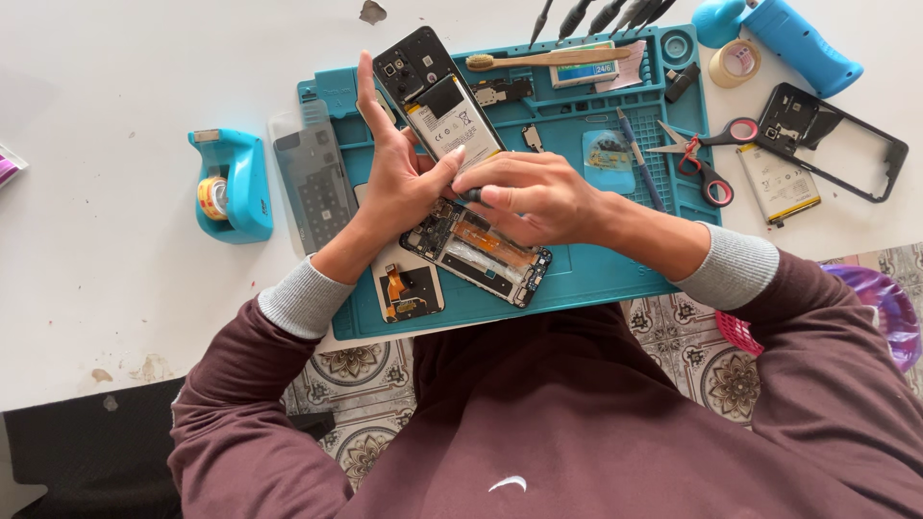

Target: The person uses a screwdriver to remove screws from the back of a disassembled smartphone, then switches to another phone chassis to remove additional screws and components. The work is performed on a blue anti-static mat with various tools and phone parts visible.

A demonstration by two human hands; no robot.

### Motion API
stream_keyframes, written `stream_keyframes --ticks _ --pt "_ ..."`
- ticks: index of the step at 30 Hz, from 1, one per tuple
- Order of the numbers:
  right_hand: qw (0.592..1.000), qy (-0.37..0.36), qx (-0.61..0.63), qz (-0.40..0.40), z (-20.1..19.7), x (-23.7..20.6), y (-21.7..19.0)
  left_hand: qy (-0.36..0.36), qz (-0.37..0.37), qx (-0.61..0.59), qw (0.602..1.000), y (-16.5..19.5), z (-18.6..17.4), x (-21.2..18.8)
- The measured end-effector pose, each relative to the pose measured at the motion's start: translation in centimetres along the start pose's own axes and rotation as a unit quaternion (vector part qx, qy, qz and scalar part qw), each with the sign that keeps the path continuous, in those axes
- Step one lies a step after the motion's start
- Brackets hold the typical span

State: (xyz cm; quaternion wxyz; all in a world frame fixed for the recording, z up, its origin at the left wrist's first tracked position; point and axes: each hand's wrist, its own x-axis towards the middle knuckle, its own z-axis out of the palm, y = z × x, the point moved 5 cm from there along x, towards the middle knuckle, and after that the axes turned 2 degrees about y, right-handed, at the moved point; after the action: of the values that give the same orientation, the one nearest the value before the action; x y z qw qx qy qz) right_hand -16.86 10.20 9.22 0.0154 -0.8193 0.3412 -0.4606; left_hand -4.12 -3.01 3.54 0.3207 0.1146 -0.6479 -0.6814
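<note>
We work over an opened black smartphone with its back cover off point(460, 173), which lies slantwise on the teal silicone repair mat point(596, 269) on the white bench point(115, 86), its camera end toward the far edge and its bare circuit boards toward us. Our left hand point(394, 178) rests on the phone's near-left side, forefinger stretched along its edge and thumb pressed across the pale battery point(450, 120), so it steadies the phone rather than closing round it. Our right hand point(534, 197) is curled, fingers pinched on a small dark tool tip point(471, 194) that just shows between thumb and forefinger; what kind of tool it is we cannot tell. We judge the step in hand to be work at the junction of battery and board, perhaps loosening a connector or a screw there. The next move, as we see it, calls for a light, steady touch at that spot while the left hand keeps the phone from sliding. Just beside the phone lies a small board part with an orange flex cable point(406, 288); red-handled scissors point(707, 154) and a second battery point(779, 183) lie well apart to the right, and a blue tape dispenser point(231, 187) stands off the mat to the left
</note>
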Motion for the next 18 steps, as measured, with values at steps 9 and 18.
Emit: stream_keyframes --ticks 9,18 --pt "0.999 0.044 -0.003 -0.01 0.15 -0.08 0.3 -0.007 0.044 0.039 0.998 0.68 0.21 -0.02" --pt "0.998 0.042 -0.036 0.033 0.1 0.0 0.27 -0.001 0.005 -0.008 1.0 -0.11 -0.21 -0.12"
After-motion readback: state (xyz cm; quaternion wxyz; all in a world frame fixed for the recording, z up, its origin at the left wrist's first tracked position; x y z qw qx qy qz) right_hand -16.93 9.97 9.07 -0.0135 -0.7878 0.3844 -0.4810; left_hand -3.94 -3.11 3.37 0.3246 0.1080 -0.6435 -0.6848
